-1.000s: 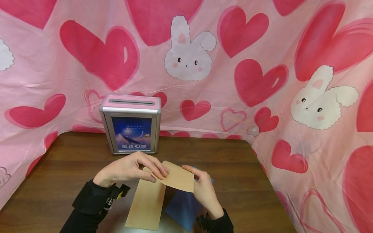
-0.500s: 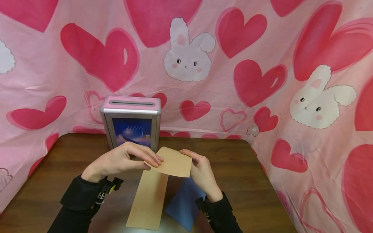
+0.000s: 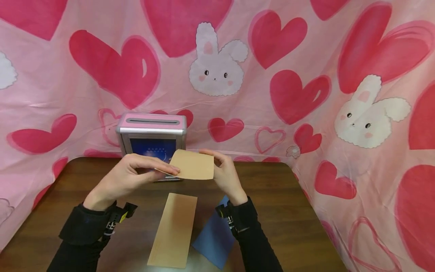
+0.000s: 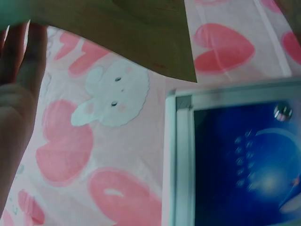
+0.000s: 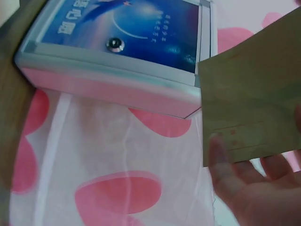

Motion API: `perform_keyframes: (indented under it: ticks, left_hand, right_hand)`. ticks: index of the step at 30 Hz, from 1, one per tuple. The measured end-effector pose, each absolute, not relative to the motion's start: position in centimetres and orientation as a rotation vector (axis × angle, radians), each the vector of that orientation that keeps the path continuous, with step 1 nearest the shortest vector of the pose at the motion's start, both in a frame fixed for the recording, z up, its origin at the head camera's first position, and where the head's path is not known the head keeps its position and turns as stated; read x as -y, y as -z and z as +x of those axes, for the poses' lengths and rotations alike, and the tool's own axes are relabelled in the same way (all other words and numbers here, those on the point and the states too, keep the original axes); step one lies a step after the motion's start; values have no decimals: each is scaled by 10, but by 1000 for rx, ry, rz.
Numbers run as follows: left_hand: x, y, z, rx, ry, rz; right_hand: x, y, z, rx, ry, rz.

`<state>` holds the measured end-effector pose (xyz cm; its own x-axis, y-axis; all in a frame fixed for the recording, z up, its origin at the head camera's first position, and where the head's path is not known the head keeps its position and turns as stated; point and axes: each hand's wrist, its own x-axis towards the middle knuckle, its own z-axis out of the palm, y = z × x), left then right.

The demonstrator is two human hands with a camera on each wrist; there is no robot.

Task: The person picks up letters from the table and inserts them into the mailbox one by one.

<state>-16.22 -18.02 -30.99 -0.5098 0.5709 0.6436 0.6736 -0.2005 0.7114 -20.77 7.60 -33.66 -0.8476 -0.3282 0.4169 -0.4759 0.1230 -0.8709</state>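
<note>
A tan paper envelope [image 3: 193, 165] is held up above the table, its sheet slightly bowed. My left hand [image 3: 125, 175] pinches its left side, thumb below and fingers on top. At the opposite edge my right hand [image 3: 227, 177] grips it, with fingers behind. Faint red printed marks show on the envelope's underside [image 5: 254, 94] in the right wrist view, where the right thumb presses near them. Below, a second tan envelope [image 3: 175, 230] lies flat on the table. To its right lies a blue paper piece [image 3: 215, 238], partly covered by the right wrist.
At the back left of the wooden table [image 3: 272, 211] stands a pink and silver box [image 3: 153, 126] with a slot in its top and a blue picture on its front. The left hand overlaps its lower front. A pink heart-and-rabbit cloth [image 3: 217, 68] hangs behind.
Both hands have raised the tan envelope and carried it away from me, slightly left, toward the box. The lower envelope and the blue paper, previously overlapped by it, now show more fully.
</note>
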Motion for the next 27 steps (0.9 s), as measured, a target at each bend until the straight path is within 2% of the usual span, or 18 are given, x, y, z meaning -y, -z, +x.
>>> perform_keyframes:
  ticks: [5, 13, 21, 27]
  left_hand:
    - [195, 289, -158, 1981, 1631, -1290]
    - [216, 244, -162, 2032, 1164, -917]
    - [224, 230, -185, 2009, 1030, -675]
    - [225, 229, -207, 1871, 983, -603]
  right_hand:
    - [-68, 321, -235, 2244, -1648, 962]
    - [-38, 291, -270, 2236, -1270, 1043]
    - [-5, 283, -297, 2306, -1225, 994]
    - [16, 283, -311, 2319, -1186, 915]
